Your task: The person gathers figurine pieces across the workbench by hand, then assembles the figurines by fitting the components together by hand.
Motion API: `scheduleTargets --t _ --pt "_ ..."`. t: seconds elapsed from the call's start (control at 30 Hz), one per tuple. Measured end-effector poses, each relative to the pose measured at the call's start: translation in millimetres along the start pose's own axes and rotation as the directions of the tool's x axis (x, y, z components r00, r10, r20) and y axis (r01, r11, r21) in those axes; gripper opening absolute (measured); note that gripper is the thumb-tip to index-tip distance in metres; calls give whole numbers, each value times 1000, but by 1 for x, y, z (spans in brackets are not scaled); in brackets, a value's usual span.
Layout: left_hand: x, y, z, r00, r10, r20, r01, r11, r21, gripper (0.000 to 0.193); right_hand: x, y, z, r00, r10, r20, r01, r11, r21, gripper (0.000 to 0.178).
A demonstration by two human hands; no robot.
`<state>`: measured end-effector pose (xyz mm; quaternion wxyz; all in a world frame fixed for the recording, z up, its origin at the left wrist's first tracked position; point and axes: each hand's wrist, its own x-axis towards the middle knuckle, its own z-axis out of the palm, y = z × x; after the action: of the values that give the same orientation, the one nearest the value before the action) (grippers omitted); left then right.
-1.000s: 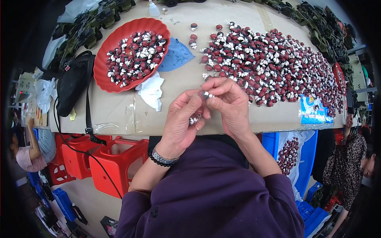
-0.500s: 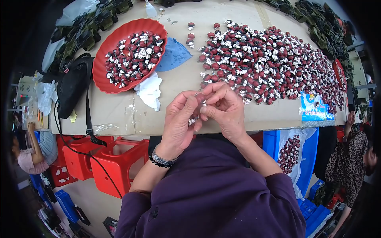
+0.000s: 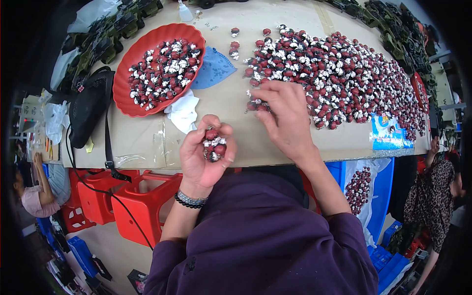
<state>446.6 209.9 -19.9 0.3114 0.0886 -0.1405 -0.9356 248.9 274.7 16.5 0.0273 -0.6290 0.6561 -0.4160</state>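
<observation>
In the cupped palm of my left hand [image 3: 200, 152] rest several small red, white and black figures [image 3: 215, 145], its fingers curled round them. My right hand [image 3: 287, 118] is over the near left edge of a wide heap of the same figures [image 3: 339, 81]. Its thumb and fingers are apart, on either side of small figures [image 3: 255, 104] at the heap's edge. Whether the fingertips touch them is hard to make out. A red scalloped dish [image 3: 120, 93] full of similar figures stands to the left, beyond my left hand.
White tissue [image 3: 183, 112] and a blue cloth [image 3: 212, 69] lie beside the dish. A black strapped bag [image 3: 88, 108] sits on the left. Dark green toy vehicles [image 3: 101, 49] line the far edges. Red stools [image 3: 140, 206] and a blue crate [image 3: 381, 196] stand below the table edge.
My hands have come apart from working together on a small figure. The left has drawn back, palm turned up with figures in it; the right has moved away to the heap's edge.
</observation>
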Motion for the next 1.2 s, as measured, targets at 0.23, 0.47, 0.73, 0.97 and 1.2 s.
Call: scheduleTargets --t 0.23,0.47,0.73,0.97,1.2 --pt "-7 2 -15 992 13 125 16 973 -228 23 5 3 22 986 -90 144 139 912 -385 30" --pt "-1 -2 -10 1000 -6 6 6 1000 28 26 10 2 7 997 10 74 -10 1000 -2 32" --pt "12 -13 30 966 -61 -251 158 908 389 32 2 -13 0 998 25 58 -38 970 240 33" --pt "11 -16 26 970 -108 -216 178 926 332 26 -4 -17 -2 997 -52 65 40 985 170 35" --pt "11 -21 25 981 -114 -157 161 931 327 25 -6 -23 -5 988 -146 57 141 987 79 33"
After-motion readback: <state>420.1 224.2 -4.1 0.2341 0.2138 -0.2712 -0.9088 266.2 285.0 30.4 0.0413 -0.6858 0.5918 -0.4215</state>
